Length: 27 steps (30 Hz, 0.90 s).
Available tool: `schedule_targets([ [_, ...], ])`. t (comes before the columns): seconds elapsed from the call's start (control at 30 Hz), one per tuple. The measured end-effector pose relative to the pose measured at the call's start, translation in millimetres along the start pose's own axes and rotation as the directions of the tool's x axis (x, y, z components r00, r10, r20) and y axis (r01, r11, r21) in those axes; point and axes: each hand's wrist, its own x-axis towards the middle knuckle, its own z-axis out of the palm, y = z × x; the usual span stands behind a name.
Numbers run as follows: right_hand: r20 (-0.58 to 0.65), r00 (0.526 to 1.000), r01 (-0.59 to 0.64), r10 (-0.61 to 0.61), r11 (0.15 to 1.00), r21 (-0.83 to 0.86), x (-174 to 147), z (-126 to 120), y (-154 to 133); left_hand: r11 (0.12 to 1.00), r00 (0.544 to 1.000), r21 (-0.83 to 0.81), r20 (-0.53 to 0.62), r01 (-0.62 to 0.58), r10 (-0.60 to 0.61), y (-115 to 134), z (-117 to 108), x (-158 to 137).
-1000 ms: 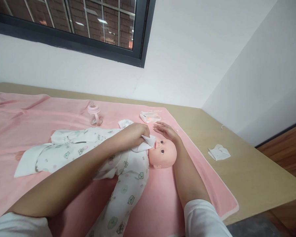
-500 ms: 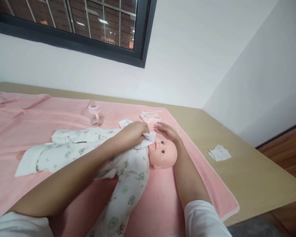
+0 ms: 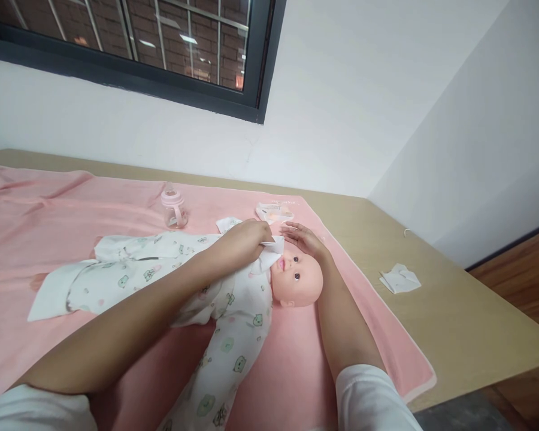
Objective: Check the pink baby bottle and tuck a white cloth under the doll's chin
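Observation:
A baby doll (image 3: 299, 281) lies on its back on a pink blanket (image 3: 291, 353), its bald head to the right. It wears a white sleepsuit (image 3: 240, 323) printed with small green animals. My left hand (image 3: 250, 236) reaches across the doll's chest with fingers closed on a folded white tissue (image 3: 273, 254), at the doll's chin and mouth. Part of the tissue is hidden by my fingers. On the far side of the head is my right hand (image 3: 303, 238), fingers stretched out, its wrist beside the top of the head; nothing shows in it.
Behind the doll's body stands a baby bottle (image 3: 173, 208) with a pink collar and handle. A clear plastic packet (image 3: 273, 212) lies near the blanket's far edge. Another folded white tissue (image 3: 399, 279) rests on the wooden table (image 3: 453, 323) to the right. A wall and window are behind.
The tissue in my left hand has shifted slightly at the doll's chin. My right hand, the doll and the bottle stay in place.

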Motion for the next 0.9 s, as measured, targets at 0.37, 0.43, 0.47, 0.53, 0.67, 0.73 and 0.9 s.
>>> schedule_targets([
  [0.37, 0.020, 1.000, 0.008, -0.008, 1.000, 0.017, 2.6, -3.5, 3.0, 0.983, 0.993, -0.185, 0.112, -0.004, 0.025, 4.0, -3.4, -8.8],
  [0.43, 0.023, 1.000, 0.009, -0.009, 1.000, 0.016, 2.6, -3.4, 3.1, 0.980, 0.989, -0.197, 0.139, -0.014, 0.042, 6.2, -3.7, -10.4],
  [0.47, 0.021, 1.000, 0.010, -0.010, 1.000, 0.015, 2.5, -3.3, 2.9, 0.980, 0.988, -0.198, 0.147, -0.019, 0.049, 6.8, -3.6, -10.8],
  [0.53, 0.019, 1.000, 0.009, -0.010, 1.000, 0.013, 2.1, -3.1, 2.6, 0.980, 0.986, -0.197, 0.153, -0.027, 0.058, 7.0, -3.3, -10.8],
  [0.67, 0.024, 1.000, 0.007, -0.008, 1.000, 0.014, 1.7, -3.1, 2.6, 0.982, 0.986, -0.185, 0.149, -0.044, 0.072, 3.7, -1.3, -8.7],
  [0.73, 0.023, 1.000, 0.011, -0.011, 1.000, 0.006, 1.4, -3.1, 2.8, 0.984, 0.990, -0.172, 0.127, -0.044, 0.066, 1.3, 0.4, -7.7],
  [0.9, 0.018, 1.000, 0.009, -0.009, 1.000, -0.005, 1.0, -2.7, 2.7, 0.987, 0.997, -0.157, 0.074, -0.014, 0.026, -3.3, 4.6, -6.8],
])
